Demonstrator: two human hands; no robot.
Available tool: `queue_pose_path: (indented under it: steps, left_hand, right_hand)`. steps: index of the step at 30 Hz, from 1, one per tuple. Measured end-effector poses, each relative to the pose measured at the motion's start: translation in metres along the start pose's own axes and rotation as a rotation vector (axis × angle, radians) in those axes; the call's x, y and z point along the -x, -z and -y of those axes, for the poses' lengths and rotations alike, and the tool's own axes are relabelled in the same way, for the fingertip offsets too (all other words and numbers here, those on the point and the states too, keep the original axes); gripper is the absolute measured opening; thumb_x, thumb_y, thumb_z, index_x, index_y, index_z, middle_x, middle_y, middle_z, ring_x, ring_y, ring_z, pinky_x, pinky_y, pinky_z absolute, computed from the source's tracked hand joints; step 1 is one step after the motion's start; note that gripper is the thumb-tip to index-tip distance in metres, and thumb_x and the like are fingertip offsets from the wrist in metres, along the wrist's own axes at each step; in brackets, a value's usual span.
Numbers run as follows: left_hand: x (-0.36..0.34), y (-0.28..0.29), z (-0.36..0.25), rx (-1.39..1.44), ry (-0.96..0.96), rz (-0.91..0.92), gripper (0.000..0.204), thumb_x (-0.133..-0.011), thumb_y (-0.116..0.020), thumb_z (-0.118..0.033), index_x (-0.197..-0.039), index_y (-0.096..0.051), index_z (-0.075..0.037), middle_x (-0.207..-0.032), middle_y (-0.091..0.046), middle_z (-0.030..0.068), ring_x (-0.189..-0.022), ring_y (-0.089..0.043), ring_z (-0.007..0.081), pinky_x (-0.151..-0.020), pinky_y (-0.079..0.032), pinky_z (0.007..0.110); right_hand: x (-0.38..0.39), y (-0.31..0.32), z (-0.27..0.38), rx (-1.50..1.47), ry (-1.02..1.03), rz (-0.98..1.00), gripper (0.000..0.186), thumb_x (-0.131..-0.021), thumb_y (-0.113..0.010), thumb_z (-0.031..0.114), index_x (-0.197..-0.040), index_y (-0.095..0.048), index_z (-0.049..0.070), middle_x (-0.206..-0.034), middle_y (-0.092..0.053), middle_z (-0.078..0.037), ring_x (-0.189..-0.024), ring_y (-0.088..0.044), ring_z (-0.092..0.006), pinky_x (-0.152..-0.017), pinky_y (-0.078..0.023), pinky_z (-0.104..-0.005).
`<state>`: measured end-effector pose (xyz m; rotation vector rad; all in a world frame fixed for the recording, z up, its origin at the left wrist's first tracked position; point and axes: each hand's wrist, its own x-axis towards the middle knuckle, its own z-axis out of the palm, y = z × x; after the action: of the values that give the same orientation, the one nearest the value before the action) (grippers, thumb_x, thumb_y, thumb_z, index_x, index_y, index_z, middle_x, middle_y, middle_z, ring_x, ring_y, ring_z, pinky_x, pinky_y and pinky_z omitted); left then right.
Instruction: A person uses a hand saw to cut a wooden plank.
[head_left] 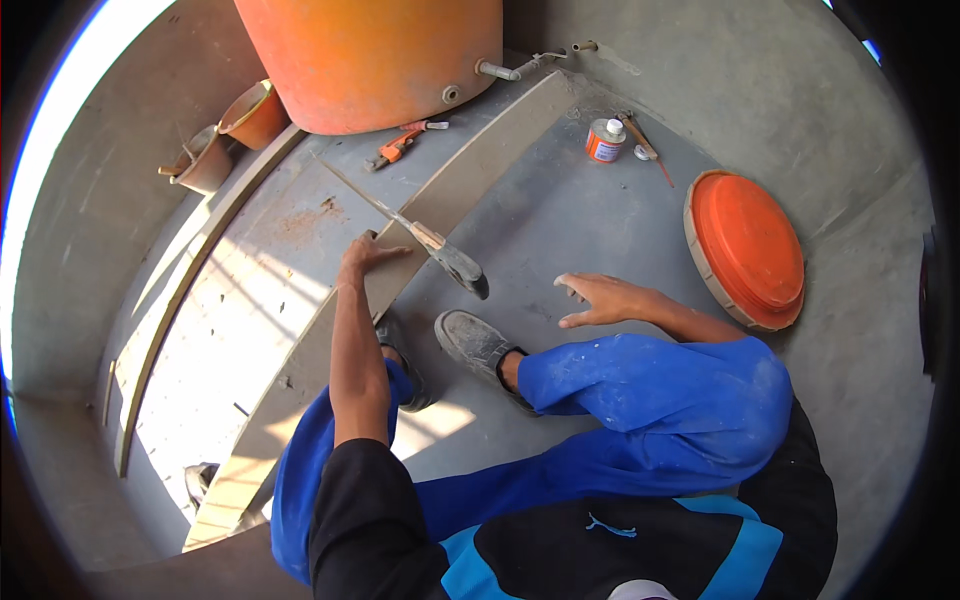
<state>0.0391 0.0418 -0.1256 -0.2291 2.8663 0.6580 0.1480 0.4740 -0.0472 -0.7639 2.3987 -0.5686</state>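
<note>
Board [390, 285]: being held by the left grip [372, 254], closed over its far-left edge. Saw [428, 236]: being seen across the board, handle pointing near and right. Right grip [592, 298]: being held half open, empty, right of the saw. Orange wrench [395, 148]: being seen on the floor [600, 215], beyond the board. Tin [605, 141]: being seen far right.

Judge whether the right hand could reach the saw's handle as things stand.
Probably yes: the right hand looks open and empty, and nothing visible blocks its way to the saw's handle.
</note>
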Motion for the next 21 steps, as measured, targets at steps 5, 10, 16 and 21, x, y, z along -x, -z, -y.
queue_pose_path:
  steps: [5,10,16,21]
  left_hand:
    - [-0.002,-0.003,-0.005,0.034,-0.002,-0.028,0.107,-0.047,-0.076,-0.072,-0.119,-0.056,0.004,-0.11,-0.065,0.0205,-0.101,-0.064,0.0314,-0.087,-0.05,0.039]
    - [0.009,-0.005,-0.017,0.003,-0.012,-0.062,0.1,-0.048,-0.075,-0.073,-0.112,-0.059,0.001,-0.104,-0.066,0.0208,-0.098,-0.065,0.0323,-0.085,-0.051,0.041]
    - [0.032,-0.009,0.004,-0.043,0.01,-0.153,0.096,-0.048,-0.074,-0.075,-0.105,-0.061,0.001,-0.097,-0.068,0.0202,-0.093,-0.066,0.0331,-0.081,-0.052,0.041]
    - [0.019,-0.009,-0.017,-0.065,-0.041,-0.179,0.094,-0.05,-0.073,-0.075,-0.103,-0.06,0.001,-0.096,-0.068,0.0216,-0.093,-0.066,0.0347,-0.082,-0.052,0.042]
  right_hand:
    - [-0.1,-0.094,0.005,-0.286,0.151,-0.366,0.089,-0.073,-0.074,0.051,-0.135,-0.036,0.0,-0.125,-0.051,-0.024,-0.119,-0.051,-0.0348,-0.098,-0.041,-0.0431]
    - [-0.144,-0.082,0.029,-0.509,0.123,-0.546,0.061,-0.073,-0.077,0.036,-0.117,-0.054,0.002,-0.105,-0.062,-0.018,-0.1,-0.06,-0.0261,-0.086,-0.047,-0.0373]
    - [-0.156,-0.065,0.057,-0.453,0.235,-0.435,0.032,-0.077,-0.071,0.025,-0.097,-0.061,0.002,-0.077,-0.063,-0.009,-0.071,-0.06,-0.0159,-0.068,-0.049,-0.032]
    - [-0.159,-0.039,0.056,-0.686,0.253,-0.48,0.029,-0.079,-0.071,0.027,-0.092,-0.061,0.003,-0.073,-0.062,-0.004,-0.066,-0.058,-0.0106,-0.062,-0.047,-0.0282]
